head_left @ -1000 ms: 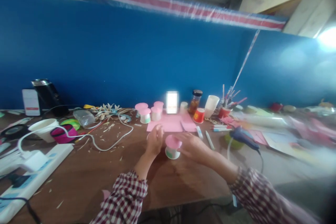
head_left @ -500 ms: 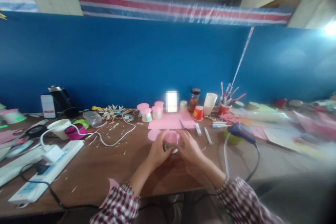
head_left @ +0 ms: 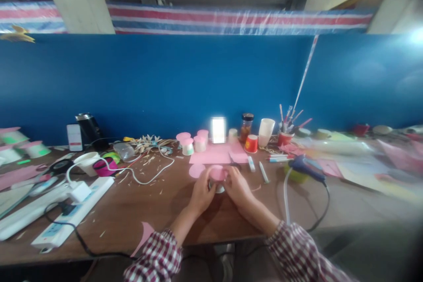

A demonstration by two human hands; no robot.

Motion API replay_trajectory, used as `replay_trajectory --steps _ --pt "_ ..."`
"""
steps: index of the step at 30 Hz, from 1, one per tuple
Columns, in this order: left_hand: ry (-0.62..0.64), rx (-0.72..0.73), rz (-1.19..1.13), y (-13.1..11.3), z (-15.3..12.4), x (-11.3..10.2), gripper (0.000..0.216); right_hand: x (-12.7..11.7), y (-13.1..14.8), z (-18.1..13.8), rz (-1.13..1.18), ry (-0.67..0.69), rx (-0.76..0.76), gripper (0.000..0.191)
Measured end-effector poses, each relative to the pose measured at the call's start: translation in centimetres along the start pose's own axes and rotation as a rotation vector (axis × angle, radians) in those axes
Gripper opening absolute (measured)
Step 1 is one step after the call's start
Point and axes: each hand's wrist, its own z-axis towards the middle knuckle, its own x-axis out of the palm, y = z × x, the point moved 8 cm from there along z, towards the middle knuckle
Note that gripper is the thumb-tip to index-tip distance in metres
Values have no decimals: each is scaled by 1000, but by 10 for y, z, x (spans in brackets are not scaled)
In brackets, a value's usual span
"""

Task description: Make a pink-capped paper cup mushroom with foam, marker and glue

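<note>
Between my two hands, near the table's front, is a small paper cup with a pink paper disc on its top. My left hand curls round the cup's left side. The fingers of my right hand are closed at the right edge of the disc. A loose pink paper circle lies on the table just beyond my left fingers. Farther back stand several similar cups with pink discs on top. Pink paper sheets lie behind my hands.
To the left, a white power strip and cables cross the brown table. A hot glue gun rests at the right. Markers, a red paper cup and a lidded jar stand or lie farther back.
The view has shifted slightly, so the scene sits a little lower and to the right. Both hands stay on the cup and disc, with the right fingers drawn closer together at the disc's edge.
</note>
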Motion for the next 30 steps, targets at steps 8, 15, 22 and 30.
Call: replay_trajectory --steps 8,15,22,30 --pt "8 -36 -44 -1 0 1 51 -1 1 1 14 19 9 42" --pt "-14 -72 -35 4 0 0 57 1 -1 2 4 -2 -9 43" --pt "6 -59 -15 0 3 1 58 1 1 3 13 12 2 45" --pt "-7 -45 15 -3 6 -1 51 2 5 5 29 3 -10 46"
